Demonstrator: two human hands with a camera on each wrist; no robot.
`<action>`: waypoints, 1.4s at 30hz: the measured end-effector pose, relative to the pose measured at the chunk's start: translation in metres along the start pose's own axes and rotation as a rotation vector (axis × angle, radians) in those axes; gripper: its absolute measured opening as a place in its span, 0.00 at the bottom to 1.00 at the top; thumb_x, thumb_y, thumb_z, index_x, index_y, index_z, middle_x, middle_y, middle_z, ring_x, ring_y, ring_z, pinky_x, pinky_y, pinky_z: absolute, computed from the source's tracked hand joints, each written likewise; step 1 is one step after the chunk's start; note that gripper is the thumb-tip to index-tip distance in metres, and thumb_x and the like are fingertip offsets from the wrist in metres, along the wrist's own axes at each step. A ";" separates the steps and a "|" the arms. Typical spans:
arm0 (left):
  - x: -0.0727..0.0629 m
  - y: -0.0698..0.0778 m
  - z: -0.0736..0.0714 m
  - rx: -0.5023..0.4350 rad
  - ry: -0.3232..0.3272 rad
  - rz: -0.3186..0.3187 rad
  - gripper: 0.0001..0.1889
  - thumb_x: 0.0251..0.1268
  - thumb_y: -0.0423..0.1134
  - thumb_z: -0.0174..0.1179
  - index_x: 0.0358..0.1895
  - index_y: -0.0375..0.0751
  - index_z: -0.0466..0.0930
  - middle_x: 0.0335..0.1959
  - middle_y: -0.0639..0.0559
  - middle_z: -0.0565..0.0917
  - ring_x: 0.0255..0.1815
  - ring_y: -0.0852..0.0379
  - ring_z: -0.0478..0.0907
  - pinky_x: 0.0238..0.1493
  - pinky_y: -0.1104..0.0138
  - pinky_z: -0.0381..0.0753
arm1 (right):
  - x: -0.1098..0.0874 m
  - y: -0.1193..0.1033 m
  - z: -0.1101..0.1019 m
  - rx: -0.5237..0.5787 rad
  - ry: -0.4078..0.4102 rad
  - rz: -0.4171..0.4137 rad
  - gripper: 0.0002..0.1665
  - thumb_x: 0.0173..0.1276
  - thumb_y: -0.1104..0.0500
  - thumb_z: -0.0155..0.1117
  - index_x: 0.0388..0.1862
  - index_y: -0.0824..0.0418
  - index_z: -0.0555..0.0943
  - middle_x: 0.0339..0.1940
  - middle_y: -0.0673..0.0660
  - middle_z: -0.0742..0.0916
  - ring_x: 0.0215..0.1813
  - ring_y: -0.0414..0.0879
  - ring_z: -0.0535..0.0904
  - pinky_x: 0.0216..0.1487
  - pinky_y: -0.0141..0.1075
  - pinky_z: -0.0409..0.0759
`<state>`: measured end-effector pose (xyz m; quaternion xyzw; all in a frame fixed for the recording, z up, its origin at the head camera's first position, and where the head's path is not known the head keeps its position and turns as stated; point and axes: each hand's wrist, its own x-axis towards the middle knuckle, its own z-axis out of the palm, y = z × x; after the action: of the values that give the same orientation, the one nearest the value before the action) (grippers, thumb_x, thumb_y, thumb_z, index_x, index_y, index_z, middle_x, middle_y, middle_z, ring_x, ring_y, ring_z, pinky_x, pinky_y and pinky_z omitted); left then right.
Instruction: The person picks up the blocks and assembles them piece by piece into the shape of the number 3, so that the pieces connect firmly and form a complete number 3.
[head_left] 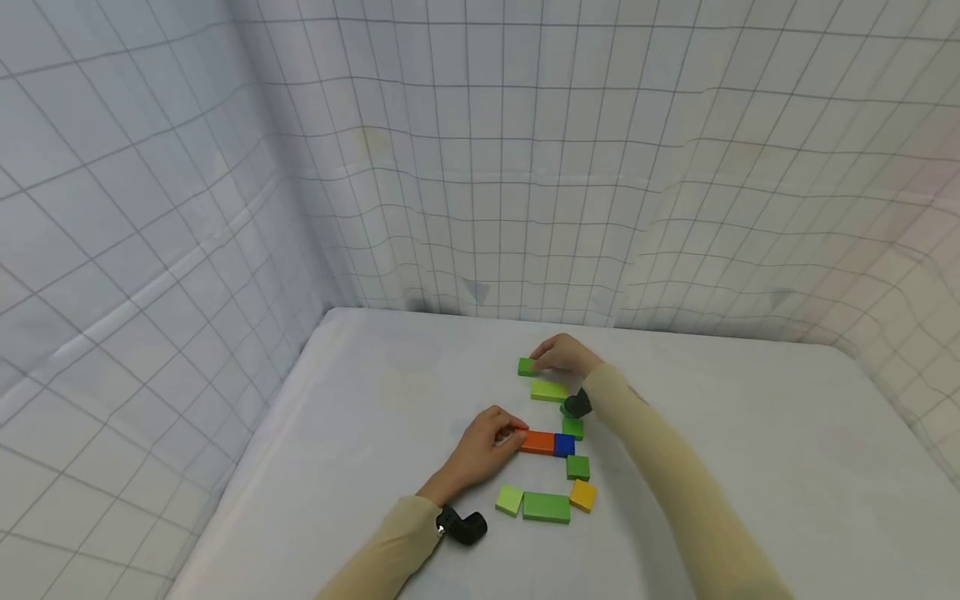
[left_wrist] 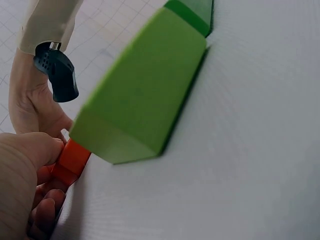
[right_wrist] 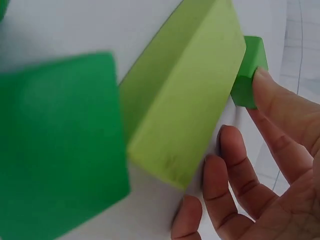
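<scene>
My left hand [head_left: 478,448] grips the left end of an orange-red block [head_left: 538,442] lying on the white table. A blue block [head_left: 565,445] sits against that block's right end. At the far end of the row, my right hand [head_left: 567,357] pinches a small green block [head_left: 526,367]; in the right wrist view the thumb lies on this green block [right_wrist: 249,75]. Just nearer to me is a yellow-green oblong block [head_left: 549,390]. A darker green block, mostly hidden by the right wrist camera, and a green square block [head_left: 573,428] follow it.
Closer to me lie another green square block [head_left: 577,467], a yellow-orange block [head_left: 583,496], a long green block [head_left: 547,507] and a light green block [head_left: 509,500]. White grid-patterned curtains [head_left: 480,167] stand behind the table [head_left: 360,375] and along its left side.
</scene>
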<state>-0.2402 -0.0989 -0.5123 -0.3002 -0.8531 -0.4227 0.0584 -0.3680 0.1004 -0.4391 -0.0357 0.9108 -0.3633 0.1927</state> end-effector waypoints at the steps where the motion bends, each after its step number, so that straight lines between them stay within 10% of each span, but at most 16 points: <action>1: 0.000 0.000 0.000 0.001 -0.003 -0.001 0.08 0.68 0.41 0.58 0.44 0.44 0.83 0.36 0.57 0.74 0.35 0.62 0.70 0.39 0.68 0.71 | 0.001 -0.002 0.001 -0.002 -0.013 0.006 0.16 0.60 0.57 0.70 0.46 0.62 0.85 0.41 0.53 0.83 0.40 0.45 0.70 0.43 0.36 0.68; 6: 0.002 0.000 0.001 -0.003 -0.009 -0.002 0.08 0.68 0.41 0.58 0.44 0.44 0.83 0.36 0.57 0.75 0.35 0.62 0.70 0.39 0.68 0.71 | 0.003 -0.006 0.004 0.007 -0.078 0.041 0.15 0.59 0.58 0.70 0.45 0.59 0.85 0.36 0.52 0.79 0.34 0.45 0.67 0.35 0.34 0.64; 19: 0.004 -0.004 0.000 0.014 -0.016 -0.008 0.08 0.68 0.42 0.58 0.44 0.45 0.83 0.38 0.57 0.76 0.36 0.62 0.71 0.40 0.67 0.72 | 0.001 -0.006 0.005 -0.050 -0.139 0.010 0.14 0.60 0.54 0.69 0.45 0.53 0.86 0.60 0.56 0.78 0.57 0.50 0.69 0.61 0.48 0.61; 42: 0.002 -0.004 0.003 0.020 0.000 -0.001 0.08 0.68 0.42 0.58 0.44 0.46 0.83 0.37 0.57 0.75 0.35 0.62 0.70 0.39 0.67 0.71 | -0.003 0.004 0.008 -0.054 -0.209 -0.028 0.12 0.61 0.50 0.69 0.43 0.50 0.86 0.53 0.51 0.80 0.56 0.49 0.69 0.60 0.49 0.61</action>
<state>-0.2438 -0.0974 -0.5165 -0.2990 -0.8576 -0.4140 0.0612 -0.3621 0.0982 -0.4460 -0.0914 0.8947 -0.3355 0.2803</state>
